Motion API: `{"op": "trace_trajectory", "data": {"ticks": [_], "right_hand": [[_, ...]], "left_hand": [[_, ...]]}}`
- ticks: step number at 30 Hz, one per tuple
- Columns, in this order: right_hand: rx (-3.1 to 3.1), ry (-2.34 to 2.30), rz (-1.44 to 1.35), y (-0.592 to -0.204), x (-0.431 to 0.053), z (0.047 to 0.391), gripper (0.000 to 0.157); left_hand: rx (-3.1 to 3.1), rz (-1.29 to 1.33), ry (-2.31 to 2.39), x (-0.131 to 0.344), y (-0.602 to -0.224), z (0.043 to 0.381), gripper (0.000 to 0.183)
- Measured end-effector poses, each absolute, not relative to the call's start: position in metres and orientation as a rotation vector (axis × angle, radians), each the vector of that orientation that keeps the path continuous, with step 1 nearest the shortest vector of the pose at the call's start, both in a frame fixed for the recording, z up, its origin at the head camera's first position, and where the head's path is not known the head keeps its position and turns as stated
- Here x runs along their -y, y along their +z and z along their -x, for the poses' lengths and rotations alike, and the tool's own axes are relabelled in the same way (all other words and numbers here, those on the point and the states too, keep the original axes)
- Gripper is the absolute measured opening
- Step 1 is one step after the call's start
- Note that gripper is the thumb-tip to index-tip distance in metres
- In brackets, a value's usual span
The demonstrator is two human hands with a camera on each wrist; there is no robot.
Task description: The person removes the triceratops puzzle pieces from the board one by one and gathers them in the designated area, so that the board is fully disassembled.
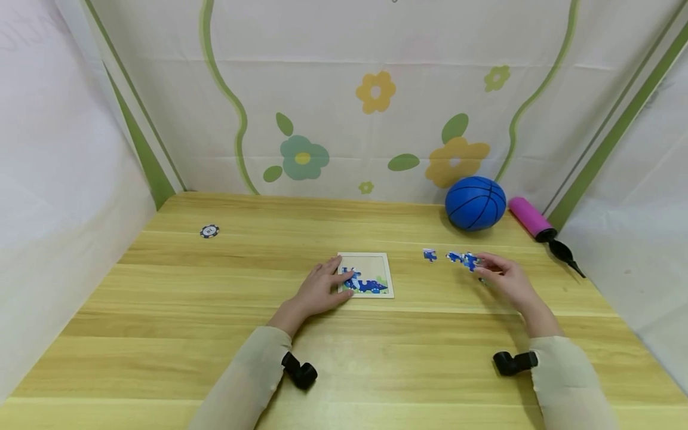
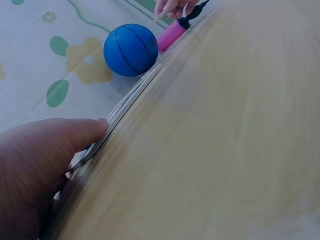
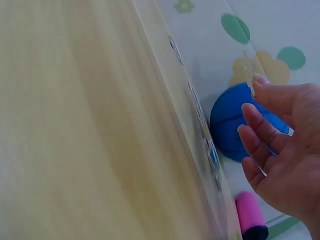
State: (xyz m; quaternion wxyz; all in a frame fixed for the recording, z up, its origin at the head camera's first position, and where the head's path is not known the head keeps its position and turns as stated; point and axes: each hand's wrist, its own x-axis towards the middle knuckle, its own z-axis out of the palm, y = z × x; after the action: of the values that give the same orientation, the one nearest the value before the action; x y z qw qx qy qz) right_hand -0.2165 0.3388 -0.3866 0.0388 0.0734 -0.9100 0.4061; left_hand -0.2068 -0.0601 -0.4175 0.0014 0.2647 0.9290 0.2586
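Note:
My left hand [image 1: 323, 288] lies over the left side of a square puzzle tray [image 1: 390, 278], fingers spread and relaxed, with the thumb touching its lower rim. Blue dinosaur pieces [image 1: 371, 286] fill the tray's lower part; its upper part shows bare backing. In the left wrist view the thumb [image 2: 85, 131] rests on the tray's edge. To the right, my right hand [image 1: 505, 279] pinches a blue puzzle piece [image 1: 470, 261] between thumb and fingers, above the table. In the right wrist view the piece is nearly edge-on and hard to make out.
Loose puzzle pieces lie near the right hand, one [image 1: 430, 255] farther left and another [image 1: 454, 257] beside the held piece. A blue basketball [image 1: 475, 203] and a pink hand pump [image 1: 532, 220] are at the back right. A poker chip [image 1: 209, 231] lies at the back left.

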Motion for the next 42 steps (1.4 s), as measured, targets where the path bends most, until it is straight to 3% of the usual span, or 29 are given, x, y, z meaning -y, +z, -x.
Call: {"op": "trace_trajectory", "data": {"ticks": [22, 42], "right_hand": [[2.801, 1.215, -0.289, -0.415, -0.347, 0.221, 0.036], [2.866, 1.150, -0.270, -0.414, -0.341, 0.223, 0.038]], "left_hand": [[-2.925, -0.837, 0.808, 0.060, -0.421, 0.207, 0.050], [-2.923, -0.825, 0.805, 0.060, -0.419, 0.207, 0.050]]}}
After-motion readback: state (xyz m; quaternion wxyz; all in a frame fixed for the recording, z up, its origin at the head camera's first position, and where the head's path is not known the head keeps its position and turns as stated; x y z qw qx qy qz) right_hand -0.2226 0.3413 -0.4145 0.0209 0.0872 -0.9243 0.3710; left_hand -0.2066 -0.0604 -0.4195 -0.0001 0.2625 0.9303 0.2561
